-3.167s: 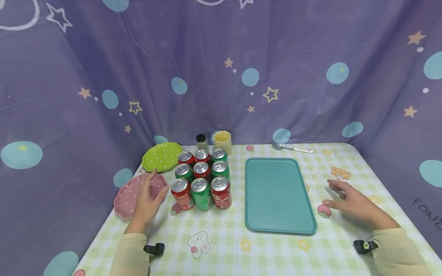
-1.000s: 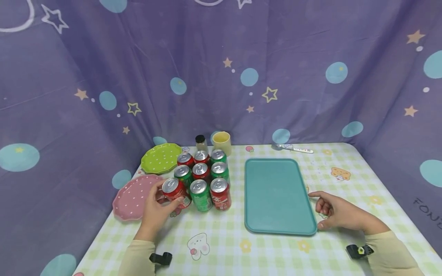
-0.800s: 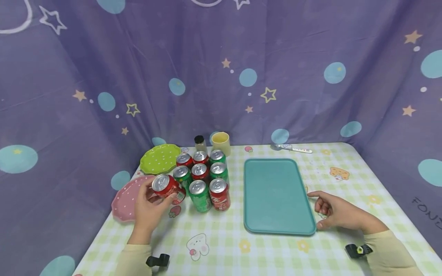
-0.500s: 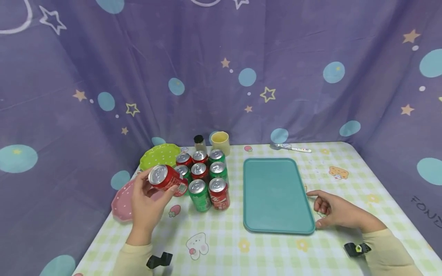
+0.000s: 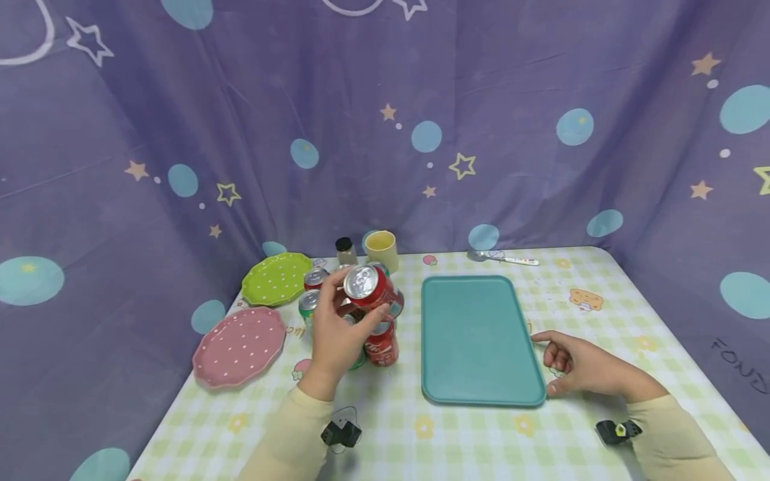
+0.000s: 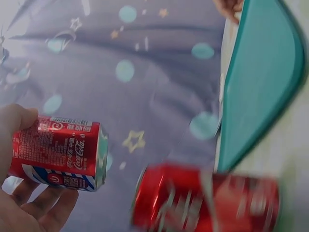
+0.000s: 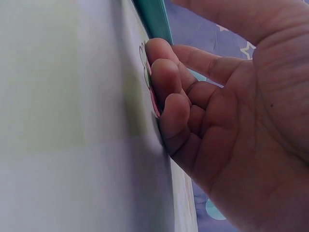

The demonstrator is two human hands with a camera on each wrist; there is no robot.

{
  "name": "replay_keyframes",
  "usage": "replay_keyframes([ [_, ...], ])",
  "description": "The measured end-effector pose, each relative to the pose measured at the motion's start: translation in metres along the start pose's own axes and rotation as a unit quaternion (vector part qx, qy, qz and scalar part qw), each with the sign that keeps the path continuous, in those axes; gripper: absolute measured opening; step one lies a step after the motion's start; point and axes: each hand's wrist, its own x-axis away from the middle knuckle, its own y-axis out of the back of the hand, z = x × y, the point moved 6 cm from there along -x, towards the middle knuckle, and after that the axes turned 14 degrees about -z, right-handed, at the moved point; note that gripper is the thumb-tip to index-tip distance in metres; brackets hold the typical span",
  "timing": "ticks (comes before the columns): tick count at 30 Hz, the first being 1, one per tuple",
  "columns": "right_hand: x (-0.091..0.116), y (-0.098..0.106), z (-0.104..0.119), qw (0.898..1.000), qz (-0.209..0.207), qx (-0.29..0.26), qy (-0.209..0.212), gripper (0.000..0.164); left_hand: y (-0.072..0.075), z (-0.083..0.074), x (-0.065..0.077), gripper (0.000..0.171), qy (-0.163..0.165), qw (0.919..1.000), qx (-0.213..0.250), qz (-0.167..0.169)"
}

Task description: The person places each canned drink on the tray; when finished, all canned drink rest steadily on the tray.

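Note:
My left hand (image 5: 337, 331) grips a red Coca-Cola can (image 5: 377, 292) and holds it tilted above the cluster of cans. In the left wrist view, thumb and fingers wrap the base end of that can (image 6: 60, 152). Below it, another red Coca-Cola can (image 5: 382, 347) stands on the table; other red and green cans (image 5: 309, 300) are partly hidden behind my hand. My right hand (image 5: 586, 367) rests at the right edge of the teal tray (image 5: 481, 341), index finger and thumb at its rim. Its other fingers curl near the tablecloth in the right wrist view.
At the left lie a pink dotted plate (image 5: 240, 347) and a green dotted plate (image 5: 277, 279). Behind the cans stand a black-capped jar (image 5: 345, 251) and a yellow cup (image 5: 381, 248). A spoon (image 5: 505, 258) lies near the back edge, before the purple curtain (image 5: 511, 80).
The left hand took the front-left red can, lifted it off to the left over the pink plate, then carried it rightward above the other cans. The right hand came to the tray's edge.

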Motion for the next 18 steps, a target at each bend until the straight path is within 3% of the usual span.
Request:
replay_keyframes([
  [10, 0.0, 0.0, 0.0, 1.0, -0.004, 0.001, -0.007, 0.094, -0.078, 0.013, 0.016, 0.07, 0.042, 0.9984, 0.015, 0.036],
  [18, 0.0, 0.001, 0.001, 1.0, -0.005, 0.002, -0.014, 0.094, -0.126, 0.039, 0.026, 0.069, 0.085, 0.9938, -0.012, 0.071],
])
